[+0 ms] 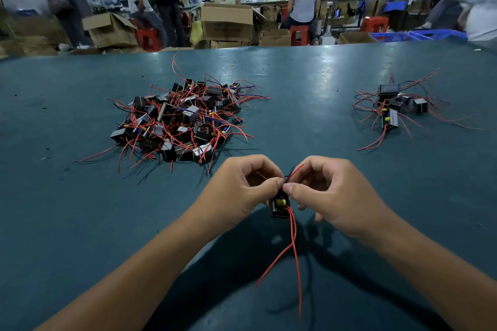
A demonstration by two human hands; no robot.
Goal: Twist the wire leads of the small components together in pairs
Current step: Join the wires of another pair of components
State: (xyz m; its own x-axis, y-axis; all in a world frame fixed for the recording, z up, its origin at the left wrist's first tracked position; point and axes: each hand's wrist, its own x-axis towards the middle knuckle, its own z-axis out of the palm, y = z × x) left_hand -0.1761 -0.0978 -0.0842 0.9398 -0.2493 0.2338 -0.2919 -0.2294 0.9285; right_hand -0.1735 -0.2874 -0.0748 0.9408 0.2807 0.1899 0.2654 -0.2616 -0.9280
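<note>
Two hands meet over one small component above the teal bench (pixel 309 83).

The left hand (pixel 239 188) and right hand (pixel 333 193) each pinch the short wire leads (pixel 294 170) between thumb and forefinger, fingers (pixel 278 183) curled and tips touching at the centre. The black component (pixel 281 205), with a yellow part on it, hangs just below the thumbs, its two long red leads (pixel 294 244) trailing toward the viewer. A large heap of components (pixel 183 118) lies far left, and a smaller cluster (pixel 395 107) far right.
</note>
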